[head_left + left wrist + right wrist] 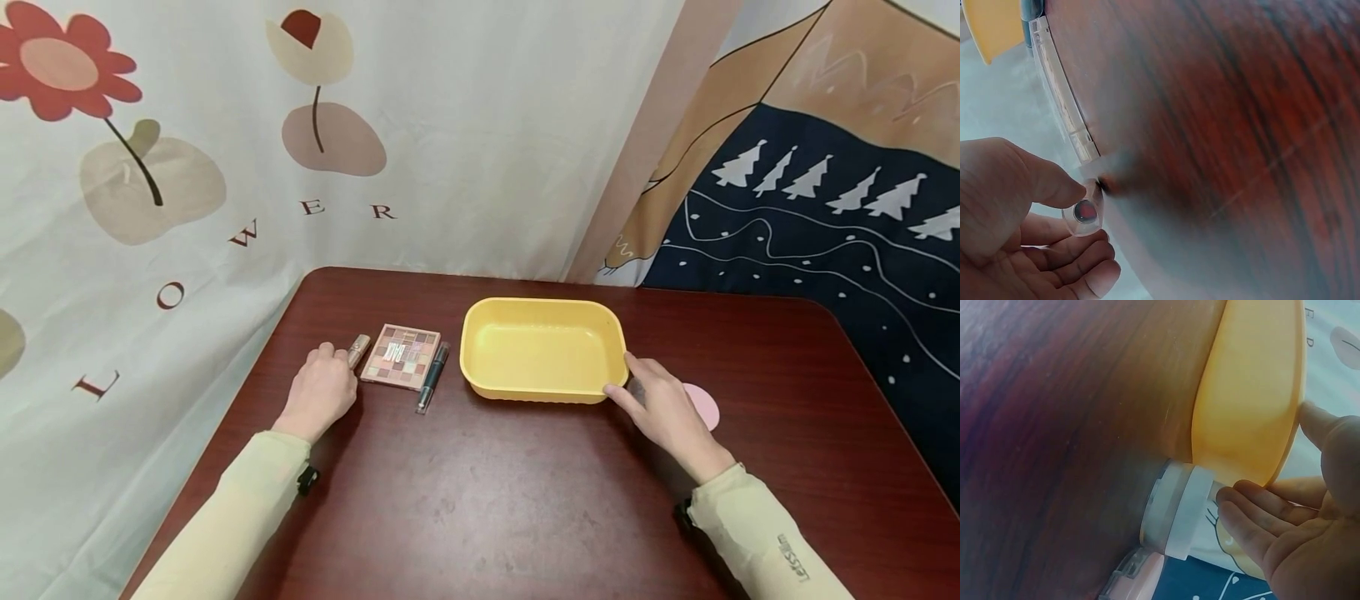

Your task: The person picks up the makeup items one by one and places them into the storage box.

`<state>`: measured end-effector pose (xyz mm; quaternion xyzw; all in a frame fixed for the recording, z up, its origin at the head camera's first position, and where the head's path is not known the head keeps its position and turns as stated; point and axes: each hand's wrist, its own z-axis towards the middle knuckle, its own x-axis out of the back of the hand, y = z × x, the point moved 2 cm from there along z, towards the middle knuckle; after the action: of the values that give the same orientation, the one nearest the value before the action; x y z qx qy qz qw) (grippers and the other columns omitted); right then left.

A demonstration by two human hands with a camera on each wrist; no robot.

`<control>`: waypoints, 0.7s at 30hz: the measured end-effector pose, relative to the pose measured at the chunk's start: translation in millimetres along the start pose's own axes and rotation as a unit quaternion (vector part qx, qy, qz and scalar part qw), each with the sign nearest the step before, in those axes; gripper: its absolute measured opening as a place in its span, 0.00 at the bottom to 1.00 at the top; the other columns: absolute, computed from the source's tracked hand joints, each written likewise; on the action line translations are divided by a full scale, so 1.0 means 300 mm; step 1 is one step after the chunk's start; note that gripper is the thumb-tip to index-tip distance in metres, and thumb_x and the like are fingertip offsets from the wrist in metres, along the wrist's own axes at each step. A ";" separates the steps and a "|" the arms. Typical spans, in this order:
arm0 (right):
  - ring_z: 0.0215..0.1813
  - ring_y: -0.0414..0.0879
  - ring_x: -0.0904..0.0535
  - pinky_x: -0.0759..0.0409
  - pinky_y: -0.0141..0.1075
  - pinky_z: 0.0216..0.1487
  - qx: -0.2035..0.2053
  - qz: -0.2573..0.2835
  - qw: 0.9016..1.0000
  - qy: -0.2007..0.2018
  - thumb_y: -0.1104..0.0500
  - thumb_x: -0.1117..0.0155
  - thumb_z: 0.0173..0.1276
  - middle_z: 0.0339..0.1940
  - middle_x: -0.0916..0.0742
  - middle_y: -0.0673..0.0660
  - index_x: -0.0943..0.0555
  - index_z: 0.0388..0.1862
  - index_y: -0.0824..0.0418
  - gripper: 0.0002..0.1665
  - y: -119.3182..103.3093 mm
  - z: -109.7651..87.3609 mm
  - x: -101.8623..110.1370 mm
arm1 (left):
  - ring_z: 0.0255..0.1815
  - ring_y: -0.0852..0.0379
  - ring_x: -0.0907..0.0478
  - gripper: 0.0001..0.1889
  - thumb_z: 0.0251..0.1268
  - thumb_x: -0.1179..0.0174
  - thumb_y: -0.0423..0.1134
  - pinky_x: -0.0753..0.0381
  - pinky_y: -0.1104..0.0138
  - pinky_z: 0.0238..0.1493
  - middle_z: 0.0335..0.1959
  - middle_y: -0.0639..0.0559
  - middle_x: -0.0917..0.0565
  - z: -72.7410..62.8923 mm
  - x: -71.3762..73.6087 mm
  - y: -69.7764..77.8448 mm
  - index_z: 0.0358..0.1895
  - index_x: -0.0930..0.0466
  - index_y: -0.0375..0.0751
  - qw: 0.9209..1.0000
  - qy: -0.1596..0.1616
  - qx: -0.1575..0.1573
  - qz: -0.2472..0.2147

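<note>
My left hand (318,392) pinches the near end of a small pinkish-gold lipstick tube (358,350). In the left wrist view, its clear end (1084,215) with a red centre sits at the thumb and fingers. Just right of it lie a makeup palette (401,357) and a dark, clear-tipped pen (432,379). My right hand (663,408) touches the near right corner of a yellow plastic tub (543,354), thumb at the rim and the other fingers loosely extended. Close under those fingers stands a white-lidded round jar (1175,509), mostly hidden in the head view.
A pink round case (702,407) lies just right of my right hand. The dark red wooden table (480,500) ends at a printed curtain (465,142) behind and on the left. A dark tree-patterned cloth (825,217) hangs at the right.
</note>
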<state>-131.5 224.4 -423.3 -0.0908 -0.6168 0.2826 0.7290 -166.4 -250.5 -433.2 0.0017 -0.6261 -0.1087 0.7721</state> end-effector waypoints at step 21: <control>0.58 0.64 0.18 0.19 0.58 0.58 -0.018 0.000 1.000 -0.013 0.53 0.28 0.71 0.60 0.18 0.73 0.31 0.73 0.77 0.42 -0.009 0.006 0.000 | 0.32 0.33 0.26 0.06 0.62 0.43 0.25 0.21 0.44 0.33 0.28 0.34 0.29 -0.032 0.022 0.048 0.30 0.24 0.22 0.996 0.078 -0.047 -0.001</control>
<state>-132.3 221.8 -421.7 -0.1001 -0.6314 0.2724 0.7191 -153.4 -238.8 -427.0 -0.0257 -0.5582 -0.1383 0.8177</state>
